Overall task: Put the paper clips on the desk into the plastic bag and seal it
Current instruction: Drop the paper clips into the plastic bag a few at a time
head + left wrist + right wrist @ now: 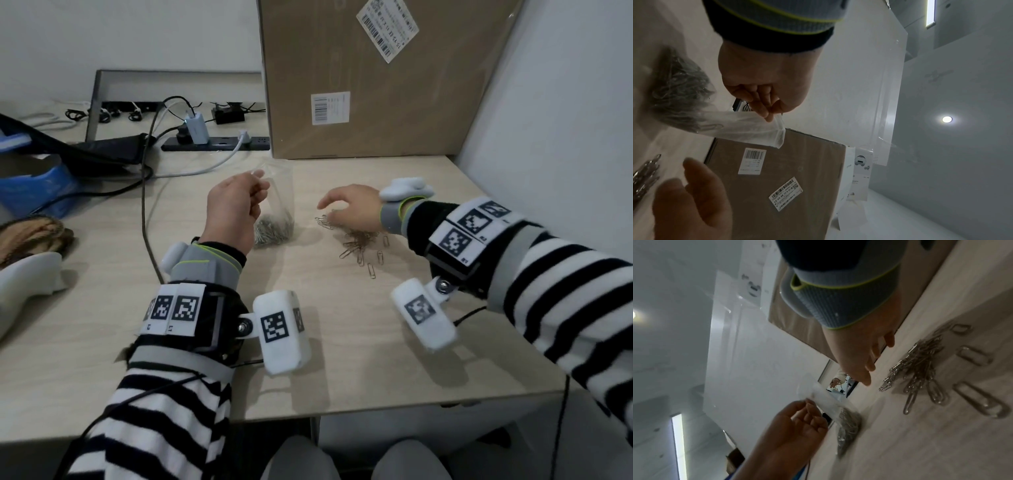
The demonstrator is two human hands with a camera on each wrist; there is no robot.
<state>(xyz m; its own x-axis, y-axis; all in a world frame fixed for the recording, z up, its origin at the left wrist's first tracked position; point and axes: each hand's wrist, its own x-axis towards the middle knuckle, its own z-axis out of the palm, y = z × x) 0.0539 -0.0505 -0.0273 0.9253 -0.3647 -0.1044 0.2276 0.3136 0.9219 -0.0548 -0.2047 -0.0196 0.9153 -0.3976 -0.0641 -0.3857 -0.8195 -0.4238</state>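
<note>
Clear-plastic note, head view: left hand (236, 205) pinches the top edge of the small transparent plastic bag (277, 205), held upright with its base on the pale wood-grain desk (342, 342); a clump of clips already sits in its bottom.
Head view, right hand: right hand (352, 205) hovers palm-down, fingers spread and relaxed, over the loose silver metal paper clips (359, 240); holds nothing as far as I can see.
Head view, step: judged mid-task, another scoop due; sealing not yet started.
Head view, tip: rake the stragglers into one pile first, grab a bunch, keep the bag mouth wide.
Head view, writing: brown cardboard box (376, 78) carries two white barcode labels; text too small here.
Left wrist view, grip: fingertips (766, 113) curled on the bag's rim; mouth hangs only partly open, so spread it before dropping clips.
Left wrist view, writing: lower box label reads about "15 YS EE 15 X 32"; remaining print illegible.
Right wrist view, clips: tangled heap with a few singles lying just beside it, right fingers (867, 379) straight, above the pile and apart from it.
Right wrist view, risk: linked clips may drag others off the desk edge; lift slowly.
Right wrist view, writing: none readable.
</note>
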